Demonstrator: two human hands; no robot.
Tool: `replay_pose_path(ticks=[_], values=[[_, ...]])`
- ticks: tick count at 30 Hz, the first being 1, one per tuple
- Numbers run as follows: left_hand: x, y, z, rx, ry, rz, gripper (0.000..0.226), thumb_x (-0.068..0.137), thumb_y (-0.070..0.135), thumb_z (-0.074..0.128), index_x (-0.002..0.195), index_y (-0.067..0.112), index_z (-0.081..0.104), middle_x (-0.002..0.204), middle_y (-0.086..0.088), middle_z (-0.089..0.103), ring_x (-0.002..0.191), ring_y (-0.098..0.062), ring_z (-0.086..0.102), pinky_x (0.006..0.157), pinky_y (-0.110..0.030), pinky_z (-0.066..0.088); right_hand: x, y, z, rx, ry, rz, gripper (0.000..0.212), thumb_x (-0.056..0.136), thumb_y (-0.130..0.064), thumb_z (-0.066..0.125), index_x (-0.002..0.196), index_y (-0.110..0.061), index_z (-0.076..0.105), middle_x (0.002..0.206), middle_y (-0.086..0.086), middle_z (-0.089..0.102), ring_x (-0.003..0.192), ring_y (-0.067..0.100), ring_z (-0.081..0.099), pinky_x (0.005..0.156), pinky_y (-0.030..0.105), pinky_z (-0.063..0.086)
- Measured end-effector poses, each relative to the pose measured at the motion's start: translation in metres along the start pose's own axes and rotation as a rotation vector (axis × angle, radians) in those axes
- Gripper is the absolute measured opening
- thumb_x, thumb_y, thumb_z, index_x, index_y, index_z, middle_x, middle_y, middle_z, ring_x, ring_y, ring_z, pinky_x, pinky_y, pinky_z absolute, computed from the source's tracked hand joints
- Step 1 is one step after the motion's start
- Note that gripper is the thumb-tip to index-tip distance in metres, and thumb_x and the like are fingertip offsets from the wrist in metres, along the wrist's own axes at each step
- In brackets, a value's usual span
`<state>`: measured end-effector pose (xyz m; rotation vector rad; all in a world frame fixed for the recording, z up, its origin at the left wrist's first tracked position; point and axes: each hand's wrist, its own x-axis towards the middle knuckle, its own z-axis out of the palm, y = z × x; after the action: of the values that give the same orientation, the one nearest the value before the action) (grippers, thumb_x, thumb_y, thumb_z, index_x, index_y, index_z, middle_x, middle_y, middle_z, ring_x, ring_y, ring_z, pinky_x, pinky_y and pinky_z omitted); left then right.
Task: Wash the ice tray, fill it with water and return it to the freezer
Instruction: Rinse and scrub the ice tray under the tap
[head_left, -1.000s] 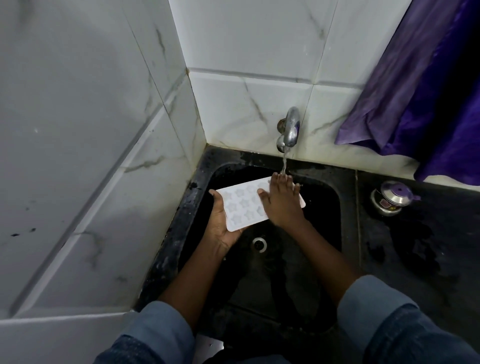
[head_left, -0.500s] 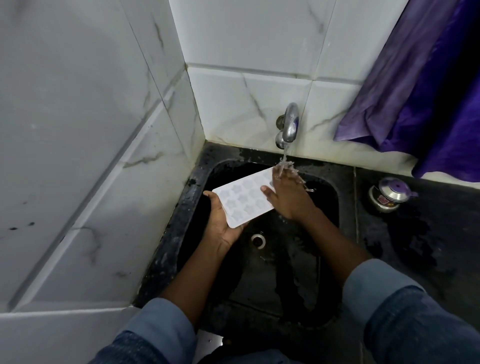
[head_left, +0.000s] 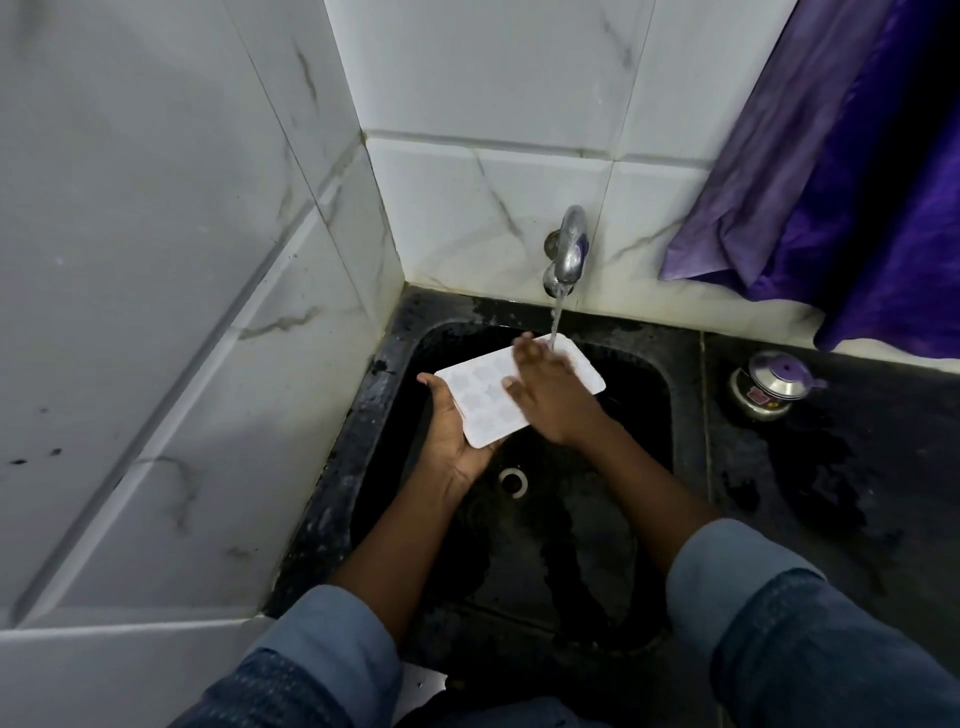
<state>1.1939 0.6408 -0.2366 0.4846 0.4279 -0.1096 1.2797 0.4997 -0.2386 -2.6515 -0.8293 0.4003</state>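
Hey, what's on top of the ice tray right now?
The right hand lies flat across the ice tray, under the running water. Star-shaped moulds show beside it; those beneath the hand are hidden.

Single head-worn view, aimed steeply down into a corner sink.

Shot from above and behind both hands, facing forward and down toward the tiled wall corner. Close in: left hand (head_left: 452, 436) and right hand (head_left: 556, 402) near mid-frame over the sink (head_left: 363, 415), with the tray (head_left: 480, 395) between them and the sleeves (head_left: 753, 597) cut by the bottom edge. Just beyond the right hand, the tap (head_left: 569, 244) on the far wall. Well to the right of that hand, a steel pot (head_left: 769, 387) and purple cloth (head_left: 831, 182) at the frame edge. Left of the left hand, wall tiles (head_left: 156, 260) filling that side, stretched by the wide lens.
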Motion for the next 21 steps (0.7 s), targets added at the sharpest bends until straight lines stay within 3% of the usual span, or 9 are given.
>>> replay_pose_path(ticks=[2,4,7,9,10,14,16,19,21], values=[[-0.001,-0.002,0.002,0.015,-0.013,-0.024,0.11,0.087,0.092,0.025,0.15,0.007,0.056,0.15,-0.023,0.058,0.141,-0.043,0.054,0.122,-0.064,0.032,0.005,0.013,0.0,0.076,-0.022,0.255,0.076,0.11,-0.053,0.027,0.165,-0.005,0.004,0.172,0.022,0.002,0.16,0.036,0.003,0.129,0.049,0.003],[0.002,-0.005,0.003,0.053,0.007,-0.032,0.113,0.085,0.093,0.024,0.153,0.007,0.052,0.152,-0.023,0.057,0.143,-0.042,0.052,0.122,-0.063,0.034,0.002,0.0,0.003,0.166,-0.029,0.301,0.076,0.11,-0.051,0.03,0.164,-0.002,0.007,0.172,0.023,0.003,0.16,0.04,0.002,0.128,0.053,0.001],[0.007,-0.008,0.006,0.096,0.074,-0.014,0.103,0.085,0.093,0.027,0.133,0.013,0.072,0.136,-0.016,0.07,0.131,-0.034,0.063,0.119,-0.055,0.043,-0.017,-0.038,0.01,0.17,0.029,-0.037,0.068,0.111,-0.04,0.036,0.164,-0.003,0.015,0.172,0.019,0.015,0.159,0.032,0.011,0.128,0.051,0.008],[0.01,-0.009,0.004,0.057,0.111,-0.006,0.091,0.085,0.091,0.037,0.118,0.018,0.078,0.125,-0.009,0.074,0.125,-0.03,0.066,0.123,-0.054,0.038,-0.028,-0.045,0.011,0.139,0.02,-0.208,0.063,0.113,-0.04,0.032,0.166,-0.014,0.012,0.174,0.008,0.007,0.16,0.024,0.003,0.128,0.043,0.002],[0.01,-0.008,0.003,0.059,0.107,-0.004,0.091,0.083,0.091,0.041,0.123,0.017,0.075,0.13,-0.012,0.072,0.129,-0.033,0.064,0.124,-0.056,0.035,-0.027,-0.036,0.01,0.126,0.012,-0.202,0.063,0.112,-0.044,0.031,0.167,-0.02,0.01,0.175,0.004,0.004,0.16,0.021,-0.001,0.128,0.043,0.0],[0.009,-0.005,0.011,0.185,-0.018,-0.064,0.114,0.081,0.093,0.038,0.156,0.008,0.048,0.156,-0.023,0.053,0.146,-0.041,0.049,0.124,-0.062,0.031,-0.021,0.006,-0.005,0.251,-0.072,0.283,0.067,0.11,-0.054,0.028,0.167,-0.026,0.007,0.175,0.003,-0.005,0.161,0.024,-0.006,0.126,0.049,-0.003],[0.012,-0.007,0.017,0.287,0.023,-0.104,0.111,0.083,0.09,0.043,0.155,0.006,0.049,0.153,-0.023,0.055,0.142,-0.04,0.053,0.123,-0.06,0.035,-0.026,0.006,-0.011,0.538,-0.132,0.342,0.066,0.11,-0.056,0.032,0.165,-0.02,0.025,0.173,0.003,0.015,0.158,0.017,0.015,0.126,0.037,0.01],[0.016,-0.016,0.033,0.494,0.135,-0.003,0.079,0.093,0.073,0.054,0.143,0.012,0.062,0.14,-0.02,0.067,0.125,-0.033,0.069,0.109,-0.051,0.054,-0.036,-0.017,-0.02,1.195,-0.102,0.292,0.056,0.105,-0.062,0.041,0.143,-0.025,0.059,0.139,-0.002,0.067,0.126,0.009,0.063,0.114,0.033,0.045],[0.017,-0.026,0.05,0.551,0.202,0.054,0.061,0.101,0.069,0.048,0.13,0.02,0.07,0.122,-0.006,0.077,0.114,-0.02,0.074,0.105,-0.042,0.057,-0.037,-0.027,-0.026,1.355,-0.075,0.285,0.059,0.098,-0.07,0.047,0.141,-0.031,0.061,0.131,-0.001,0.072,0.12,0.014,0.069,0.107,0.037,0.053]])
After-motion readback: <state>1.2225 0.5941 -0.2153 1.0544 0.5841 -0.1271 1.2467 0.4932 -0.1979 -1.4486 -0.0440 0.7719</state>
